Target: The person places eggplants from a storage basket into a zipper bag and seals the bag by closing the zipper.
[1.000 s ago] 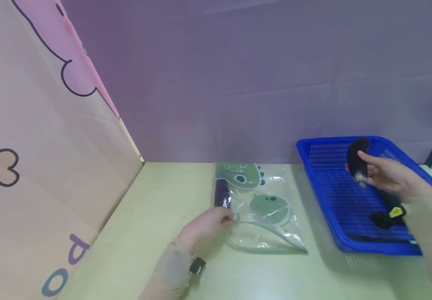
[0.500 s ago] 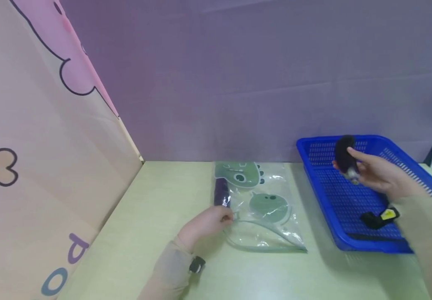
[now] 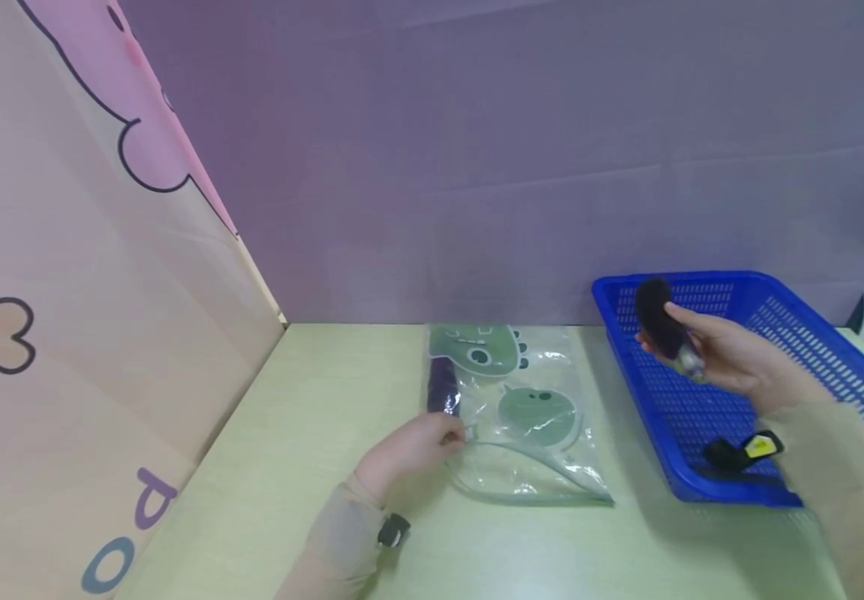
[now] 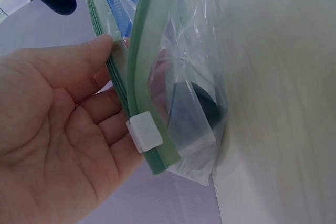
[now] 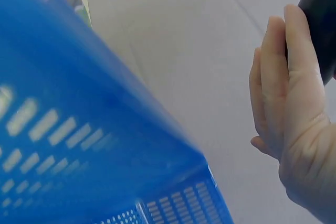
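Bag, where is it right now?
In the head view, the bag lies mid-frame on the table, left of the basket, with the left grip pinching its zip edge.

Covered, cropped and blurred parts in 2 of the 3 views
Head view: the beige fabric sleeve [image 3: 829, 458] covers part of the blue perforated plastic basket [image 3: 690, 417], itself cut by the right edge; the left hand [image 3: 409, 450] hides the lower end of the dark purple cylinder [image 3: 443, 385] inside the clear, green-printed plastic bag [image 3: 540, 417]. Right wrist view: dark, glossy eggplant [image 5: 322, 19] cropped, basket wall blurred.
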The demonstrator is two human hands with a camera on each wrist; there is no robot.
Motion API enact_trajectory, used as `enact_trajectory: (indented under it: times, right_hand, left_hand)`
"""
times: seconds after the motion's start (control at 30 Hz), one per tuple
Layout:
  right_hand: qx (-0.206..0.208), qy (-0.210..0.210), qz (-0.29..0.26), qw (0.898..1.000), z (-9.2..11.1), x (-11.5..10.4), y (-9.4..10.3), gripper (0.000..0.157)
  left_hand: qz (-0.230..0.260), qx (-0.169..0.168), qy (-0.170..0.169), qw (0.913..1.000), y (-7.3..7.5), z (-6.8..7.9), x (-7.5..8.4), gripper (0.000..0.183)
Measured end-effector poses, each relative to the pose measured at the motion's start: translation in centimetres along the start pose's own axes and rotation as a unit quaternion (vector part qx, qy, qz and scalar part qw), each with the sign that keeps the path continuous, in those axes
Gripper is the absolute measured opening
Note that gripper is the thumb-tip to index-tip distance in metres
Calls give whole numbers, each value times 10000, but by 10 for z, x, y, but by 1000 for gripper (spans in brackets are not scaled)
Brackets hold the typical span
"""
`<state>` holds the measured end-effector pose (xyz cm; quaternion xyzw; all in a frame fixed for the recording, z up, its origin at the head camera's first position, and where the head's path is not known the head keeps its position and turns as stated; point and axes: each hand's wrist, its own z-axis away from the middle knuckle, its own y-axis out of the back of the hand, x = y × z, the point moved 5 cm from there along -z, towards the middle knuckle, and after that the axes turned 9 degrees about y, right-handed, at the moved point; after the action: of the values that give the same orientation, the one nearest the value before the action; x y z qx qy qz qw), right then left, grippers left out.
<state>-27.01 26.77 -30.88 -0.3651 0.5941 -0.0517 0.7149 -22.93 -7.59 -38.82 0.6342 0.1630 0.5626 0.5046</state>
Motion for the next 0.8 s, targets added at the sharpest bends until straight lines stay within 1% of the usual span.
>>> enact_trajectory:
  times: [0.07, 0.13, 0.2, 0.23, 0.33, 0.43, 0.6, 0.7, 0.8]
  right_hand:
    - [-307, -61, 226, 9993, 0, 3, -8, 22]
    - [-693, -122, 339, 9969, -1, 6, -17, 28]
    - [-1155, -164, 343, 9926, -1, 10, -26, 37]
    - [-1320, -176, 335, 9905, -1, 12, -31, 39]
    - [-1632, -170, 260, 9861, -1, 20, -44, 41]
    - [-1846, -116, 329, 9822, -1, 28, -56, 40]
    - [-2148, -37, 683, 9743, -2, 41, -73, 38]
    - [-2203, -73, 854, 9716, -3, 47, -79, 37]
    - [-2163, -120, 1006, 9711, -3, 52, -82, 36]
  left_hand:
    - [-10, 9, -27, 10000, 0, 0, 0, 11]
    - [-14, 12, -32, 10000, 0, -1, 0, 11]
    - [-24, 19, -34, 10000, 0, -1, 0, 11]
    - [-28, 16, -31, 10000, 0, -1, 0, 11]
    - [-26, 5, -16, 10000, 0, 0, 0, 12]
    - [-25, -3, -22, 10000, 0, 0, 1, 12]
    - [-39, 15, -71, 10000, 1, 1, 1, 12]
    - [-40, 17, -81, 10000, 1, 1, 1, 12]
    - [-29, 13, -69, 10000, 0, 0, 1, 13]
